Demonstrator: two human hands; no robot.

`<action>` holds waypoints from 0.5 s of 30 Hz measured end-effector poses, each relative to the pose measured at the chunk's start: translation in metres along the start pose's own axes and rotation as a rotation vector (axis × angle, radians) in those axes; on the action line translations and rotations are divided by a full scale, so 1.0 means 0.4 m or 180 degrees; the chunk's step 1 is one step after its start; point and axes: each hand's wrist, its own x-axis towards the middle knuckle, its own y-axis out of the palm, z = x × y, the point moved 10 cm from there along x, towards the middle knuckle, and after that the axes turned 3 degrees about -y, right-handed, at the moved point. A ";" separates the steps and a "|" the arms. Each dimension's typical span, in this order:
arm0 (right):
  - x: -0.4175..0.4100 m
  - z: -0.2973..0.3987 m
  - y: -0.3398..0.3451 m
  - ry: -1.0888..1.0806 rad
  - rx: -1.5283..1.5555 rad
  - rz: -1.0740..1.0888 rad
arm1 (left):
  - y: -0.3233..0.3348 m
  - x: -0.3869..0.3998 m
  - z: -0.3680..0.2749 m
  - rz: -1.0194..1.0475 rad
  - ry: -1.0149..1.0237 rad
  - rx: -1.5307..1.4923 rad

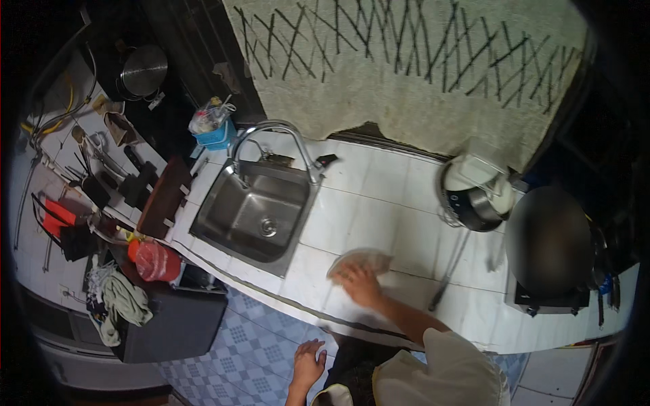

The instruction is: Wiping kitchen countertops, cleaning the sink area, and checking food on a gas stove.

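My right hand [358, 281] presses on a pale cloth [360, 261], somewhat blurred, on the white tiled counter [370, 218], to the right of the sink. My left hand [309, 359] hangs beyond the counter's front edge over the blue patterned floor, its fingers slightly bent and apart, with nothing in it. A stainless steel sink [254, 208] with a curved chrome faucet [274, 124] lies left of the cloth. A long dark-ended utensil [449, 271] rests on the counter to the right of my right hand.
A dark pot [469, 208] with pale dishes stands at the back right, beside a stove [548, 299] partly hidden by a blurred patch. A blue basket [216, 137] is behind the sink. A wooden board [165, 198], knives and a red container [157, 261] are at the left.
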 end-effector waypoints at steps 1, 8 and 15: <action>0.082 -0.048 -0.002 0.0109 -0.0093 -0.0183 | -0.019 0.023 0.039 0.0097 -0.0029 0.0078; 0.540 -0.478 0.079 0.1572 -0.0545 -0.0638 | -0.208 0.214 0.227 0.0516 -0.0090 0.0358; 0.641 -0.496 0.081 0.1983 -0.0332 -0.0573 | -0.347 0.398 0.362 0.0568 -0.0489 0.0087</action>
